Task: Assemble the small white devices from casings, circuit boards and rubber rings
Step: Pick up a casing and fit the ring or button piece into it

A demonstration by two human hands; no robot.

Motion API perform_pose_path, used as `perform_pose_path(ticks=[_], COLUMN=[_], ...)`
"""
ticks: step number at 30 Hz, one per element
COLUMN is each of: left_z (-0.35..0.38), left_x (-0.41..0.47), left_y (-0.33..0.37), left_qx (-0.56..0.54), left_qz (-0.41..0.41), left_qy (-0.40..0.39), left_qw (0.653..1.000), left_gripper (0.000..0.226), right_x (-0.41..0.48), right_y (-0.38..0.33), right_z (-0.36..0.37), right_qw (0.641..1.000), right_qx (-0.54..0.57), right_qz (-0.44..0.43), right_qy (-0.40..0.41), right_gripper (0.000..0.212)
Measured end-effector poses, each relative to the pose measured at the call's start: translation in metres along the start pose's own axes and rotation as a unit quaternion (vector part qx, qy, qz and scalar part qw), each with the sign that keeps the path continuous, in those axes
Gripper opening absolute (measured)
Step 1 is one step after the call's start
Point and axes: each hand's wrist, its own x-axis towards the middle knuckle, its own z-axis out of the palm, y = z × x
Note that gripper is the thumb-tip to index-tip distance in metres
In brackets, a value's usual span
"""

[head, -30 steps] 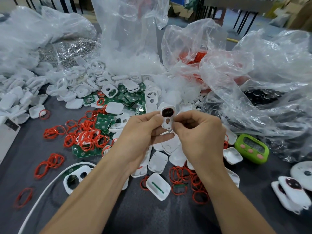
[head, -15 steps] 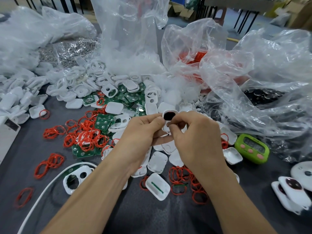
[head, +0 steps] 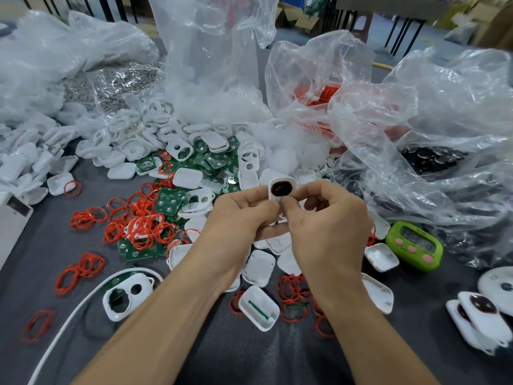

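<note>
Above the table's middle I hold a white casing (head: pixel 281 187) with a dark round lens in its upper hole. My left hand (head: pixel 236 226) pinches its left side. My right hand (head: pixel 327 226) grips its right side, thumb pressed on the front below the lens. The casing's lower half is hidden by my fingers. Loose white casings (head: pixel 177 150), green circuit boards (head: pixel 170 202) and red rubber rings (head: pixel 144 229) lie heaped to the left and behind. Two finished devices (head: pixel 477 318) lie at the right edge.
Clear plastic bags (head: pixel 402 129) of parts tower behind and to the right. A green timer (head: pixel 413 245) sits right of my hands. A white cable (head: pixel 83 301) curves at front left near a casing front (head: pixel 126 295). An open casing shell (head: pixel 259 311) lies below my wrists.
Both hands have closed in on the casing. My right thumb slid onto its front, covering the small lower hole that showed a second ago. The casing sits slightly lower in my fingers.
</note>
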Motion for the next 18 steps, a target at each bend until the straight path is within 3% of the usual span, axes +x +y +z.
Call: perform_pose_path(ticks=[2,6,11,15,18], left_z=[-0.001,-0.003,-0.002,0.000,0.001], left_x=[-0.001,-0.003,-0.004,-0.004,-0.003], left_y=[0.001,0.003,0.003,0.005,0.006], left_qx=[-0.002,0.043,0.137,0.122,0.085], left_qz=[0.013,0.034,0.061,0.047,0.018], left_qy=[0.003,0.019,0.055,0.096,0.102], left_qw=[1.000,0.998,0.987,0.987,0.991], left_gripper=[0.030,0.034,0.033,0.033,0.028], right_x=[0.001,0.009,0.010,0.017,0.019], right_y=[0.000,0.002,0.003,0.006,0.009], right_z=[-0.001,-0.004,-0.007,-0.009,-0.012], right_qw=[0.999,0.987,0.987,0.959,0.956], right_qx=[0.015,0.069,0.084,0.169,0.153], right_qz=[0.028,0.086,0.064,0.109,0.090], right_qy=[-0.010,-0.117,-0.120,-0.202,-0.233], right_gripper=[0.028,0.022,0.022,0.014,0.017])
